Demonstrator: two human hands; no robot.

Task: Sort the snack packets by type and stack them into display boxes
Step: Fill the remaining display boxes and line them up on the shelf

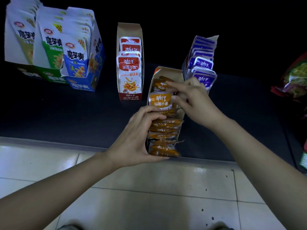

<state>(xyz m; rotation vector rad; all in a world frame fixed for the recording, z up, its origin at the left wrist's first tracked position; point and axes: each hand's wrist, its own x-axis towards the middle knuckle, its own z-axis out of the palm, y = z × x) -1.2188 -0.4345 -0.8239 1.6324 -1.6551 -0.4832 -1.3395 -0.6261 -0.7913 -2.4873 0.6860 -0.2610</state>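
Dark table [66, 113] above pale tiled floor [149, 188], room dim. Orange display box [169, 72] on it, orange packets [160, 99] upright inside. Left hand [132, 143] at box's near end, fingers [152, 114] curled round packet stack [164, 130], likely kept ready for loading. Right hand [194, 98] over box, thumb on front packet, index straight; pinching or pressing, cannot tell. Red box [130, 95] left of orange box

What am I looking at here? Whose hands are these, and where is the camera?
There is no machine: a person works with bare hands, and one camera on the head looks down. On the dark counter stand a red display box, a purple display box and, at the left, a big box of white pouches. The left hand grips a bunch of orange packets at the near end of the orange display box. The right hand touches the packets farther back; whether it pinches one I cannot tell.
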